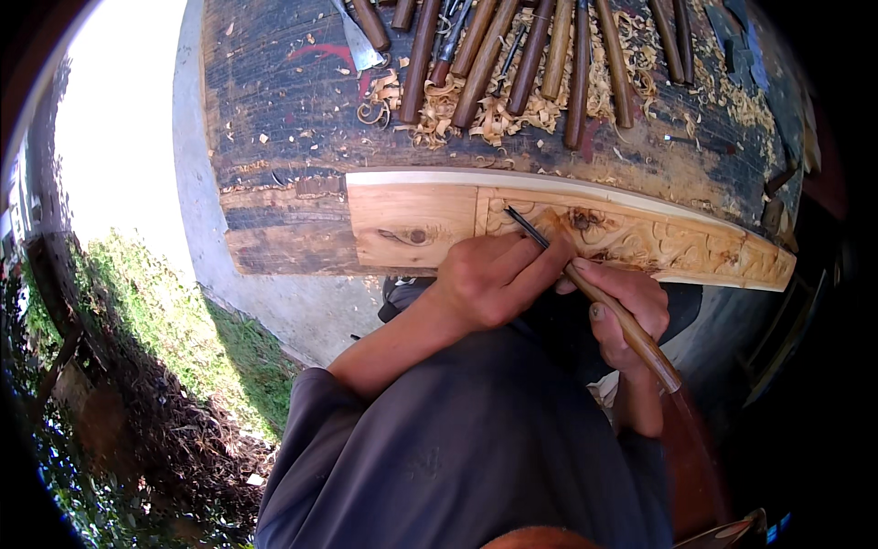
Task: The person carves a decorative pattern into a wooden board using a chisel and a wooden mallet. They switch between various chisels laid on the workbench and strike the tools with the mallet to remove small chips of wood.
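Observation:
A long pale wooden board [412, 203] lies along the near edge of the workbench, its right part carved in relief and its left end plain with a dark knot. My left hand [498, 274] rests on the board, fingers closed around the metal shaft of a carving gouge [631, 331]. The gouge's dark blade tip points up and left, at the left part of the carving. My right hand [629, 306] grips the brown wooden handle, which slants down to the right. The fingertips of my left hand are partly hidden.
Several wood-handled carving tools [476, 69] lie in a row across the worn bench [283, 128], among curled wood shavings [498, 119]. A wide flat blade [358, 41] lies at the far left. A small thin tool [700, 144] sits to the right. Grass [155, 302] is beyond the bench's left side.

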`<action>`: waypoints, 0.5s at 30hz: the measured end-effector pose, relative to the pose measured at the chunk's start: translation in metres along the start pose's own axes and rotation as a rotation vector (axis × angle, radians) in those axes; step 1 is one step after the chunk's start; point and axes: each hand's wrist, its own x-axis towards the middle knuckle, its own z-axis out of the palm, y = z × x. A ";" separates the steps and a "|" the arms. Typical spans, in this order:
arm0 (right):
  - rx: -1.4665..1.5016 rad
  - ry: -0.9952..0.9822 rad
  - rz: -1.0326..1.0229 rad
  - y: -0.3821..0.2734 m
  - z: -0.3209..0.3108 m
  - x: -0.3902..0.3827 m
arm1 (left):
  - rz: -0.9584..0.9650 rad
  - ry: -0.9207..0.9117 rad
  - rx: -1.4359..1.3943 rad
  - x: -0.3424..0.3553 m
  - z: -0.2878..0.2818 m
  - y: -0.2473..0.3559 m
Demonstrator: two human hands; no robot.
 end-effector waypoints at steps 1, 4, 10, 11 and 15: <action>0.003 0.040 0.000 -0.003 0.005 -0.004 | 0.019 -0.007 0.015 -0.002 -0.001 0.000; -0.009 0.125 -0.010 -0.011 0.023 -0.019 | 0.080 -0.010 0.037 -0.009 -0.002 -0.003; -0.072 0.157 0.057 -0.027 0.029 -0.019 | 0.074 -0.043 -0.028 -0.009 -0.007 -0.003; -0.088 0.151 0.068 -0.030 0.029 -0.017 | 0.070 -0.032 -0.039 -0.009 -0.006 -0.003; -0.126 0.149 0.086 -0.035 0.029 -0.011 | 0.066 -0.009 -0.040 -0.011 -0.006 -0.004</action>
